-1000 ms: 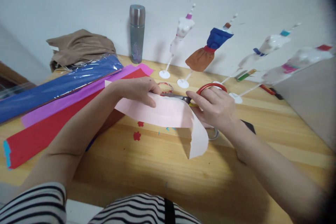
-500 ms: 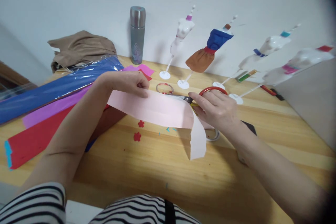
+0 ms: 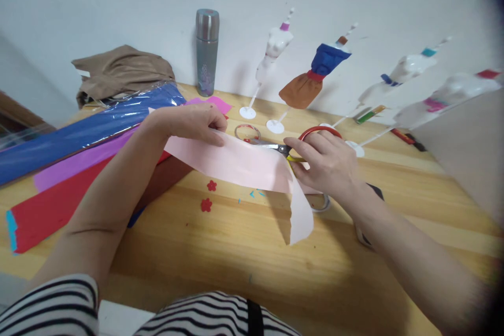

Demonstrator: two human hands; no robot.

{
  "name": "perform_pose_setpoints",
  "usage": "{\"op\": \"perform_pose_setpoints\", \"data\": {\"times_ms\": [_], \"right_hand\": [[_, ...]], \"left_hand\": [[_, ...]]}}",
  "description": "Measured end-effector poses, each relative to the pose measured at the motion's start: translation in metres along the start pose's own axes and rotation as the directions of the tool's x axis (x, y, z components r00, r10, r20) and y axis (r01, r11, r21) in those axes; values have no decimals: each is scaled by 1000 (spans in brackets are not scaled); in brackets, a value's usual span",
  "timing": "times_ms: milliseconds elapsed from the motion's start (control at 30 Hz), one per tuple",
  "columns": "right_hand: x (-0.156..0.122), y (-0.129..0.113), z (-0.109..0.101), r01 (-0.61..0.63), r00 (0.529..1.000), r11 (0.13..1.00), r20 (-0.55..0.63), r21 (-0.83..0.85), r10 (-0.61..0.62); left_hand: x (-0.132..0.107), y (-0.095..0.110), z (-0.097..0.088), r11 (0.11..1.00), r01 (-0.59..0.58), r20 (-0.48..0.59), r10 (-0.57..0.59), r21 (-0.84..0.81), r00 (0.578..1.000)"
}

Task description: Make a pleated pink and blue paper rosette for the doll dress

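**Pink paper strip (image 3: pixel 232 163), mid-cut w/ scissors (image 3: pixel 282 150)**

Step, as I read it: trimming along strip's far edge; cut prob. partway, good length of paper lying ahead of blades.

L hand (image 3: pixel 199 122): fingers curled in, gripping strip's upper edge, thumb on near face. R hand (image 3: pixel 328 163): fingers closed round scissors' handles, one fingertip reaching nr pivot. Blade opening: can't tell, partly hidden at paper edge.

Location: strip held up btwn both hands, over wooden table (image 3: pixel 252 262), just this side of a ring-shaped item (image 3: pixel 247 132). Two red paper flowers (image 3: pixel 208 195) on tabletop below.

Orientation: strip's long axis runs L–R across view, dipping slightly to R; broad face tipped toward wearer. At R end, just below scissors, it bends & hangs, tip pointing down/toward wearer. Whether hanging bit is offcut or main piece: can't tell. Scissors' long axis approx. parallel to upper edge; blades point L toward L hand, handles R.

Next move calls for (judgement): edge kept taut, blades advanced L in line w/ edge, L grip shifted back before tips get close. Risk: slack paper could buckle btwn blades, cut wandering; hanging end may tug line off.
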State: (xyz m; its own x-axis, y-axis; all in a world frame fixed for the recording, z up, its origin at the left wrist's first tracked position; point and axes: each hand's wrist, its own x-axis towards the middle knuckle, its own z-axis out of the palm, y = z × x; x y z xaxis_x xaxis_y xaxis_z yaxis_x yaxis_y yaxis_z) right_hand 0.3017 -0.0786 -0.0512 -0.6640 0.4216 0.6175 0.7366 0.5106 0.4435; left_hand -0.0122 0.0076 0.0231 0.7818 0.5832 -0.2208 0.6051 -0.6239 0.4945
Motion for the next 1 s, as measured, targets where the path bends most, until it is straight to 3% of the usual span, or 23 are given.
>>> {"op": "perform_pose_setpoints", "data": {"times_ms": [400,1000], "right_hand": [[2,-4,1,-23,999,1000,-44,9,23],[9,-6,0,11,996,1000,-90,-6,-11]], "left_hand": [[-1,10,2,998,64,-26,-63,20,998],[3,10,6,1000,-5,-44,5,-4,999]]}}
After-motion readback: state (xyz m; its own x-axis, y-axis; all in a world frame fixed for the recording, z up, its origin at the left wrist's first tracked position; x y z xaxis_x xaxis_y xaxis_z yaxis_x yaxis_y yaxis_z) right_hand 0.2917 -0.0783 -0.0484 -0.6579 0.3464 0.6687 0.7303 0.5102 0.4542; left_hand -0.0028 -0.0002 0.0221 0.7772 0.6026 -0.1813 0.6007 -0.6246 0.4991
